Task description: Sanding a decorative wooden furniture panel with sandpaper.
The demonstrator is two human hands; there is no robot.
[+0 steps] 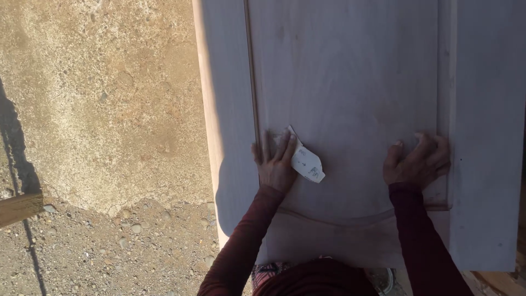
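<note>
A: Sandpaper (304,160) — small folded white sheet, lying on raised centre panel of door (350,82), near panel's left edge, just inside groove.

B: Left hand (275,164)?

A: Pressed flat on sandpaper, fingers spread, pinning upper end to wood; lower end sticking out to right of palm. Not clenched, not wrapped round sheet.

B: Right hand (416,163)?

A: Empty. Flat on panel by right-hand groove, fingers slightly curled, bracing. Holding nothing.

B: Door state?

A: Pale, dusty, matte finish. Lying flat, long side running away from viewer. Arched moulding near bottom edge. Left edge overhanging ground (98,109). Support underneath not visible.

B: Surroundings?

A: Rough concrete and gravel to left, end of plank (19,208) at far left. Dark red sleeves on both arms.

B: Risks, judged from this view?

A: Sheet gripped by pressure only, so likely to slip out sideways under a hard stroke. Fingertips close to groove; possible scrape against moulding edge. Uneven pressure from spread fingers could leave streaks in surface. Weight leaned on overhanging left edge might tip door, support unseen. Grit from ground, if carried up on sheet, could scratch panel.
</note>
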